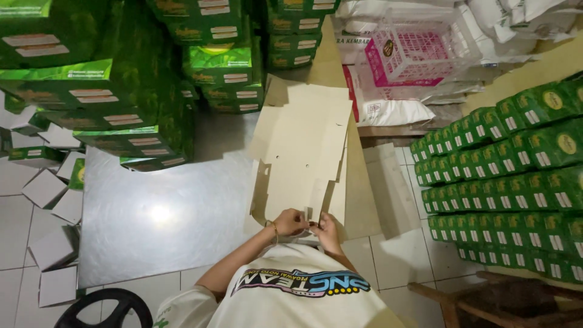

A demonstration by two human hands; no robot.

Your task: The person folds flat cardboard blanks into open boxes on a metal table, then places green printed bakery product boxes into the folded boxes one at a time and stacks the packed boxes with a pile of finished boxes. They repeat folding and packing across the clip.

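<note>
A big shiny metal sheet (152, 212) lies flat on the tiled floor (18, 243), and a light spot glows on it. Tall stacks of green boxes (121, 79) stand at the far side of the sheet, some resting on its edge. More green boxes (504, 176) lie in long neat rows on the right. White sacks (395, 109) are piled at the top, and a pink and white plastic basket (413, 51) sits on them. Small white folded boxes (51, 243) lie loose on the floor at the left. A wooden stool (486, 304) shows at the bottom right corner, and a black round thing (103, 310) shows at the bottom left.

In the middle lies a pile of flat tan cardboard sheets (303, 146), cut into shapes with flaps. The pile sits partly on the metal sheet, right in front of the person.

The left hand (290, 222) wears a thin bracelet. It is closed on the near edge of the cardboard, pinching a flap. The right hand (328, 229) is just beside it, almost touching, and it grips the same near edge too. Both hands are close to the person's white shirt (291, 297).
</note>
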